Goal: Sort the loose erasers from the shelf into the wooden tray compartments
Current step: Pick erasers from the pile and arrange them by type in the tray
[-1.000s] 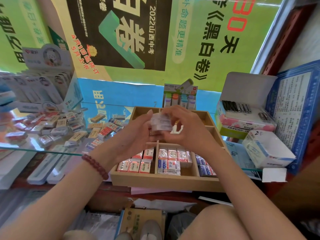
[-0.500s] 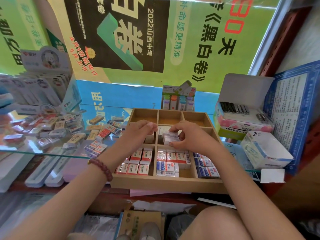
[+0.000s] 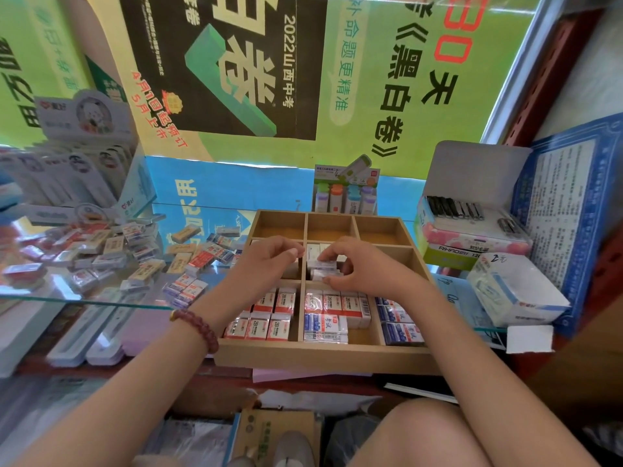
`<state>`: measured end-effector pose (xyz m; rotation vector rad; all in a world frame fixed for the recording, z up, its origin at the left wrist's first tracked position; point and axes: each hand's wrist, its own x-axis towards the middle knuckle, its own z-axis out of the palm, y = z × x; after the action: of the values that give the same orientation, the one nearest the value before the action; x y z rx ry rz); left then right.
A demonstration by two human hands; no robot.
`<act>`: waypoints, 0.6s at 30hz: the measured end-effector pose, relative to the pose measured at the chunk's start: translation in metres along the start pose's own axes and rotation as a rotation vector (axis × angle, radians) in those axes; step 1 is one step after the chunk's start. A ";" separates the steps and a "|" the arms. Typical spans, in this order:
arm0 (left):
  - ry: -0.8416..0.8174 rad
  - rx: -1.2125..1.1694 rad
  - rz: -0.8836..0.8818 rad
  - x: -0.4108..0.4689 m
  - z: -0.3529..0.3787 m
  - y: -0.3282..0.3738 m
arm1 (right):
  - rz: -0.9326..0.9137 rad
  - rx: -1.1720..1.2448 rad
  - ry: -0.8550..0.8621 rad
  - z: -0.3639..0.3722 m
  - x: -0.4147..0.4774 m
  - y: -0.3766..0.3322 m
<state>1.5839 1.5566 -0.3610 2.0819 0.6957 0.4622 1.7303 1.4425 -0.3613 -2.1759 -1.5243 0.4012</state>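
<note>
Fingers (image 3: 332, 255) of the right hand (image 3: 365, 269) pinched an eraser (image 3: 323, 264) over the tray (image 3: 320, 357); beside them, the left hand (image 3: 266, 264) curled, contents unclear.

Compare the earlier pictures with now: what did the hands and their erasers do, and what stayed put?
Both hands came down from above the wooden tray. The right hand now pinches the pale eraser stack in the middle compartment; the left hand has left the stack and curls over the compartment beside it. The loose erasers on the glass shelf and the filled front row stayed.
</note>
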 end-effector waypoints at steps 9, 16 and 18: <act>-0.007 0.129 0.089 0.003 0.004 -0.010 | 0.026 0.128 0.114 -0.007 -0.008 0.007; -0.128 0.466 0.277 0.001 0.006 -0.007 | 0.107 0.112 0.337 -0.018 -0.013 0.017; -0.132 0.511 0.288 0.002 0.007 -0.007 | 0.123 0.100 0.279 -0.013 -0.011 0.016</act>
<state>1.5874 1.5569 -0.3704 2.6881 0.4674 0.3195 1.7455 1.4252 -0.3590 -2.1495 -1.2001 0.1966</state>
